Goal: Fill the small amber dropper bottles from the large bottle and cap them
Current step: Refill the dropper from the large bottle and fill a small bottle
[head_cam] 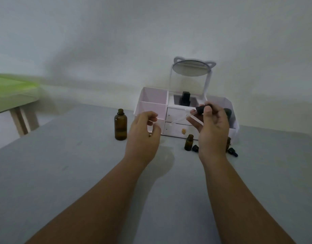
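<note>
The large amber bottle (120, 126) stands uncapped on the grey table (81, 173), left of my hands. My right hand (213, 127) is raised and pinches a dropper (200, 110) by its black bulb; the glass pipette slants down to the left. My left hand (142, 136) hovers beside the pipette tip with loosely curled fingers and holds nothing I can see. One small amber bottle (189, 142) stands open below my right hand, a black cap (195, 148) lying next to it. A second small bottle (228, 141) is mostly hidden behind my right wrist, with another dropper cap (233, 151) lying on its side in front of it.
A white drawer organizer (151, 104) with a round mirror (190, 67) stands at the table's back edge against the wall, holding a black bottle (184, 98) and a dark object (228, 112). A green-topped table (10, 88) sits far left.
</note>
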